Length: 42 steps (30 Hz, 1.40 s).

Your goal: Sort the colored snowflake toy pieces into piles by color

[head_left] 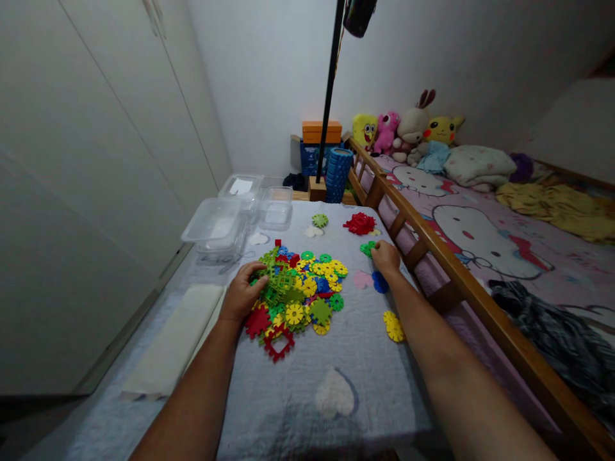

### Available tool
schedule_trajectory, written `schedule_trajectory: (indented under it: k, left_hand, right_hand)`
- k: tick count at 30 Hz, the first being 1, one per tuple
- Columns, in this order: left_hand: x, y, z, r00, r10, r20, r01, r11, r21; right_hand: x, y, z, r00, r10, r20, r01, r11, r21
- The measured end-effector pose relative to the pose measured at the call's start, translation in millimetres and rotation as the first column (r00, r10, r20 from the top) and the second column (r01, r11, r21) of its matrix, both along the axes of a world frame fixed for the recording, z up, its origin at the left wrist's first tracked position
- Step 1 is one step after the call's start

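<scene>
My left hand rests at the left side of a mixed heap of plastic building pieces, thumb and fingers apart, touching light-green square pieces. Yellow notched discs, a red square frame piece and blue and green pieces lie in the same heap. Farther right, my right hand pinches a green notched disc low over the table. Around it are separate groups: red pieces behind, a blue disc group in front, and yellow discs nearer me. A light-green group sits at the back.
Clear plastic boxes and lids stand at the back left of the cloth-covered table. A folded cream cloth lies left. The wooden bed rail runs along the right side. Behind the table rises a black pole.
</scene>
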<state>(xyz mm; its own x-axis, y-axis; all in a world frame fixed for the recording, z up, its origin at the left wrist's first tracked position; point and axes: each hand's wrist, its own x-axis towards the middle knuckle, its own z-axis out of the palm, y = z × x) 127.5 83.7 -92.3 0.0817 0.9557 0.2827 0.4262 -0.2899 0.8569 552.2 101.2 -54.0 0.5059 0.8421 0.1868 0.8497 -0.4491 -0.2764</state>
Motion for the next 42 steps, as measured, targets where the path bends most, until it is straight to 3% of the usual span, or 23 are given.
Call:
schedule_trajectory:
  k: [7, 10, 14, 17, 23, 29, 34, 38, 42]
  left_hand:
    - [0.9, -0.1, -0.4, 1.0, 0.021, 0.005, -0.022, 0.999, 0.027]
    - [1.5, 0.2, 0.3, 0.999, 0.051, 0.005, -0.051, 0.998, 0.04]
    - [1.5, -0.3, 1.7, 0.999, 0.051, -0.002, -0.051, 0.998, 0.033]
    - [1.2, -0.8, 1.5, 0.999, 0.05, -0.004, -0.05, 0.998, 0.024]
    - [0.4, -0.5, -0.2, 0.998, 0.058, 0.0, -0.058, 0.998, 0.019]
    - [0.6, -1.0, 0.0, 0.999, 0.049, 0.007, -0.05, 0.999, 0.005]
    - [0.3, 0.1, -2.0, 0.999, 0.05, 0.001, -0.05, 0.999, 0.011]
    - [0.3, -0.3, -1.6, 0.999, 0.054, -0.003, -0.054, 0.999, -0.001]
    - [1.6, -2.4, 1.0, 0.998, 0.068, 0.003, -0.068, 0.998, -0.015]
  right_hand:
    - [-13.6, -3.4, 1.1, 0.998, 0.041, -0.038, -0.037, 0.995, 0.089]
    - [-34.8, -3.0, 1.8, 0.977, 0.185, -0.106, -0.172, 0.977, 0.122]
    - [-73.6, -2.8, -2.6, 0.873, 0.419, -0.248, -0.412, 0.907, 0.081]
    - [-97.3, -2.4, -7.6, 0.844, 0.491, -0.217, -0.495, 0.868, 0.035]
    - [-117.8, 3.0, -7.5, 0.909, 0.406, -0.092, -0.414, 0.905, -0.1]
    - [-121.9, 7.9, -3.9, 0.922, 0.368, -0.119, -0.383, 0.912, -0.148]
    - [-120.5, 13.6, -8.0, 0.915, 0.363, -0.178, -0.381, 0.921, -0.08]
    - [-119.5, 18.0, -11.7, 0.902, 0.337, -0.27, -0.339, 0.94, 0.043]
    - [-115.6, 18.8, -11.9, 0.827, 0.317, -0.464, -0.277, 0.948, 0.154]
